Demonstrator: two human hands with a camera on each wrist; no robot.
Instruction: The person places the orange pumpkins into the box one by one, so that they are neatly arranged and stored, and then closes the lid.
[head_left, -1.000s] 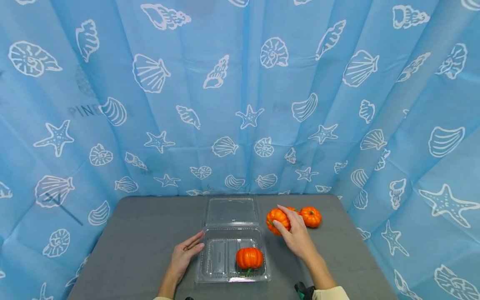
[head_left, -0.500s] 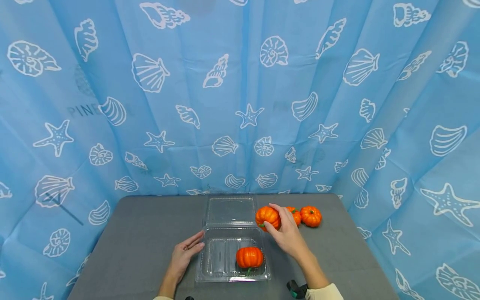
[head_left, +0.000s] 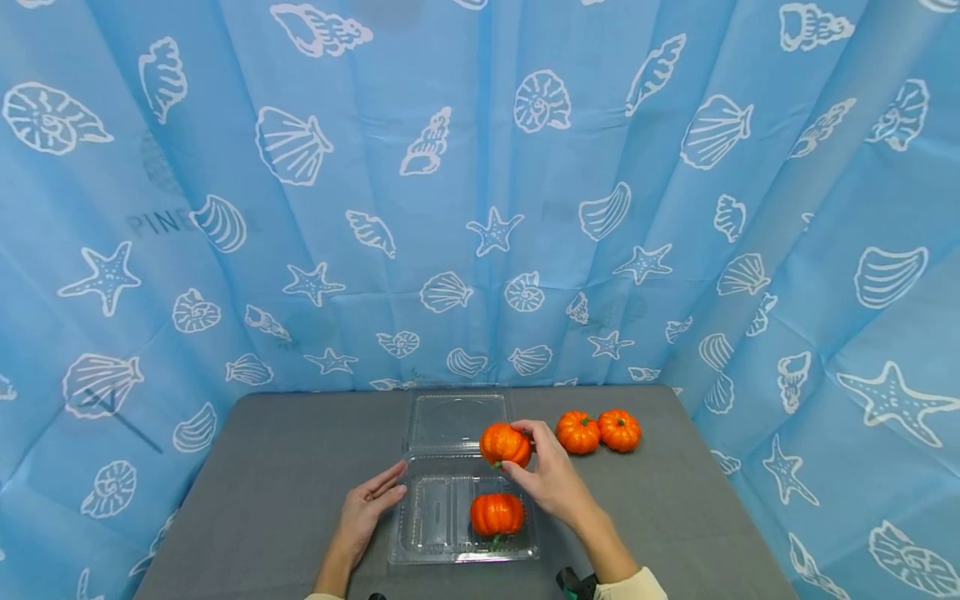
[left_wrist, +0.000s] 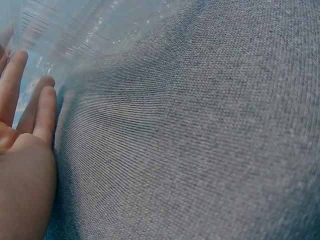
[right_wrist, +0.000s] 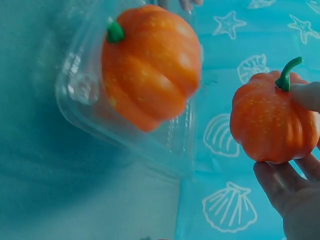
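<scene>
My right hand (head_left: 553, 477) grips a small orange pumpkin (head_left: 504, 445) with a green stem, above the back right part of a clear plastic container (head_left: 420, 546). In the right wrist view, the thumb lies by the stem of this held pumpkin (right_wrist: 272, 120) and the fingers support its other side. A second pumpkin (head_left: 497, 514) lies on its side inside the container, at the front right. My left hand (head_left: 362, 510) is at the container's left rim, its fingers extended. The left wrist view shows those straight fingers (left_wrist: 46, 115) beside the clear plastic wall (left_wrist: 100, 30).
The container's hinged lid (head_left: 459, 419) lies folded back on the far side. Two more pumpkins, one (head_left: 577, 432) beside the other (head_left: 619, 430), sit at the back right of the grey table (head_left: 300, 467). A blue seashell curtain (head_left: 480, 183) hangs behind.
My right hand has carried its pumpkin leftward, from beside the other pumpkins to over the container. The left hand has stayed at the left rim.
</scene>
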